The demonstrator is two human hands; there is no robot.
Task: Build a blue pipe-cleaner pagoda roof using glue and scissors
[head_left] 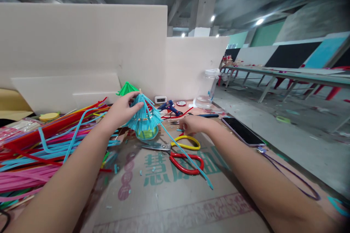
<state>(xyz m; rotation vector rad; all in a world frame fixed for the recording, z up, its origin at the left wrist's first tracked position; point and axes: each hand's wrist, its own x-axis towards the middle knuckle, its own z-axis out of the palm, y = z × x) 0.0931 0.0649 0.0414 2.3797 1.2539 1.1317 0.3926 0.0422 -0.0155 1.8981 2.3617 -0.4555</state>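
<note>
My left hand (121,111) grips the top of a small cone-shaped roof made of blue straws (144,118), which stands on the cardboard-covered table (175,204) over a green base. A long blue straw (186,154) runs from it toward the near right. My right hand (193,123) rests on the table just right of the model, fingers curled down over small blue straw pieces; whether it pinches one is hidden. Scissors with one yellow and one red handle (183,153) lie just in front of that hand.
A heap of blue, pink and red straws (35,153) covers the left of the table. A green paper umbrella (127,88), a blue glue gun (169,107), a clear plastic jar (209,87) and a phone (242,131) with a cord lie behind and right. White foam boards (82,43) wall the back.
</note>
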